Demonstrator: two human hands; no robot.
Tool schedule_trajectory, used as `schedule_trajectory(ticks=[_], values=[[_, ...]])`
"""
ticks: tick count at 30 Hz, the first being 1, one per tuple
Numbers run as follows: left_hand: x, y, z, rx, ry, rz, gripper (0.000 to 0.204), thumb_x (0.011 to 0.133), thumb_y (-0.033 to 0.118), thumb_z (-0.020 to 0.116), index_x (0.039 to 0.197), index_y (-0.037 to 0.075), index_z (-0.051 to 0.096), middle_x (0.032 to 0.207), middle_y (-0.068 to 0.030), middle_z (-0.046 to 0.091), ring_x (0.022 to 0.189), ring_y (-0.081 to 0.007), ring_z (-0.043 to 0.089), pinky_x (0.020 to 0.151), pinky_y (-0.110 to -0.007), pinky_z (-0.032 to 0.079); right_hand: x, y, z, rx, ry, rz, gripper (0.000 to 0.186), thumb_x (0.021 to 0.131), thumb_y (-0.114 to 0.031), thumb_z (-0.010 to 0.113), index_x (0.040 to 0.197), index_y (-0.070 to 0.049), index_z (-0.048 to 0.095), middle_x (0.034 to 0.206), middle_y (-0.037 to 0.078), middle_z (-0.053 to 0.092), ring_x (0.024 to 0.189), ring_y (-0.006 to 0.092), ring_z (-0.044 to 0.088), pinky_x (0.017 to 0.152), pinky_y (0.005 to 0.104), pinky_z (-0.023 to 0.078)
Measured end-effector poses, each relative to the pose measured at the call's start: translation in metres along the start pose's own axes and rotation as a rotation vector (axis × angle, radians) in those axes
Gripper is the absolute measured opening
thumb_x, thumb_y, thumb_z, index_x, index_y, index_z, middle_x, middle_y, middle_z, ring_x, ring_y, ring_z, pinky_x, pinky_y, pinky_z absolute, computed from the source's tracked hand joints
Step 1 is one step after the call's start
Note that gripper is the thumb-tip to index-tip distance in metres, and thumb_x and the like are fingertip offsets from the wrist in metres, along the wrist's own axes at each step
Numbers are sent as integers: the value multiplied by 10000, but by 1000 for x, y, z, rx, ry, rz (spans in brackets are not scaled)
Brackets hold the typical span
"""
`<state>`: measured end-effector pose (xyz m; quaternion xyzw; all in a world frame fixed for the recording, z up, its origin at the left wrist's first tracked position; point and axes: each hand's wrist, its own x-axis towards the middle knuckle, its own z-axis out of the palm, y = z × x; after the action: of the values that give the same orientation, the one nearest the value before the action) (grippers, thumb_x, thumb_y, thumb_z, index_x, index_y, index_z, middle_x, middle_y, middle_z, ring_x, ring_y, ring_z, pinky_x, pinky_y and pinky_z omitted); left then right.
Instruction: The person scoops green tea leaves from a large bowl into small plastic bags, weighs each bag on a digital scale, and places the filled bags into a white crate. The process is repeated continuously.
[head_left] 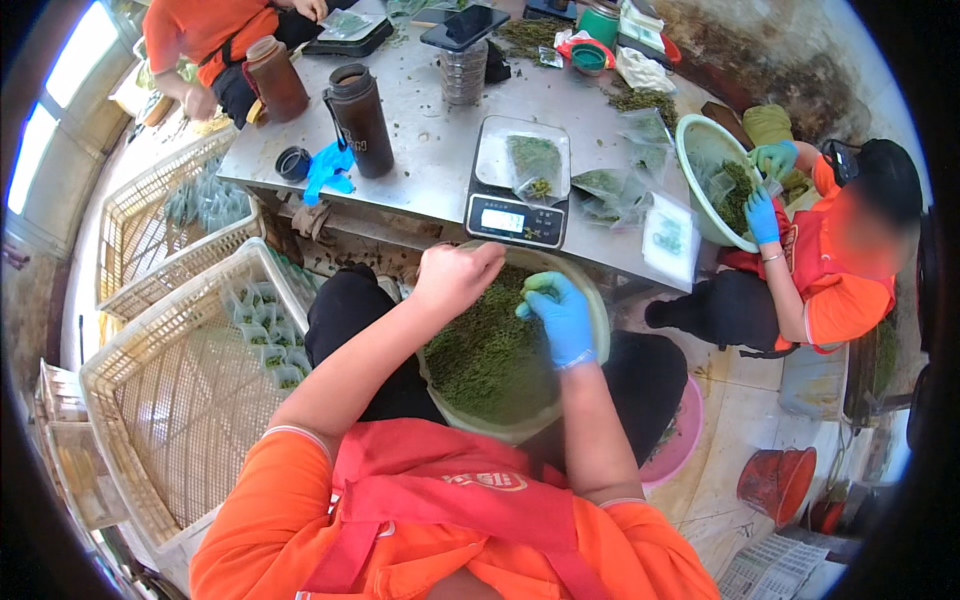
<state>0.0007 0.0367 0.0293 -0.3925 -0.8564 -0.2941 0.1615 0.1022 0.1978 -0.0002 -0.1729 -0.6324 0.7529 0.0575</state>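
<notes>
A wide pale basin [603,335] between my knees holds a heap of loose green herb [490,350]. My bare left hand [460,277] is closed over the basin's far left side, just in front of the scale; whatever its fingers hold is hidden. In a blue glove, my right hand [560,315] is above the herb, its fingers pinched on green herb bits. Beyond both hands, a digital scale [515,222] with a lit display stands at the table edge. On its pan lies a clear plastic bag [535,165] partly filled with herb.
More clear bags [605,190] lie right of the scale on the metal table [420,190]. A dark flask [360,120] and blue glove [330,172] are at left. Plastic crates [180,400] with filled bags flank my left. A co-worker [810,240] at right handles herb over another basin [690,150].
</notes>
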Motion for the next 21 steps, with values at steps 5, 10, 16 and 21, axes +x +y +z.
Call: schedule_trajectory(ticks=[5, 10, 16, 21], values=[[-30, -42, -1, -88, -119, -409, 182, 836, 285, 590, 948, 156, 654, 668, -42, 660, 605, -208, 648, 573, -324, 502, 24, -1, 6, -530, 175, -300, 282, 773, -103, 676, 1039, -31, 613, 863, 73, 623, 706, 145, 603, 638, 267, 485], [-22, -47, -2, -155, -63, -575, 210, 852, 293, 577, 964, 130, 648, 694, -21, 675, 626, -166, 655, 585, -284, 492, 52, -21, 16, -895, 325, -368, 252, 765, -183, 675, 983, -67, 626, 833, 112, 619, 705, 245, 604, 655, 328, 484], [-25, -42, 5, -314, -74, -499, 213, 833, 245, 624, 1005, 121, 639, 714, -59, 667, 652, -173, 658, 611, -288, 503, 29, -3, 18, -726, 129, -292, 141, 764, -161, 661, 846, -51, 628, 803, 110, 620, 672, 229, 600, 640, 327, 477], [-24, -32, 5, -332, -81, -305, 220, 820, 228, 641, 1009, 115, 638, 730, -57, 664, 626, -156, 645, 597, -289, 503, 11, -13, 19, -736, -11, -166, 209, 795, -150, 660, 978, -50, 641, 956, 126, 643, 811, 239, 631, 724, 316, 491]])
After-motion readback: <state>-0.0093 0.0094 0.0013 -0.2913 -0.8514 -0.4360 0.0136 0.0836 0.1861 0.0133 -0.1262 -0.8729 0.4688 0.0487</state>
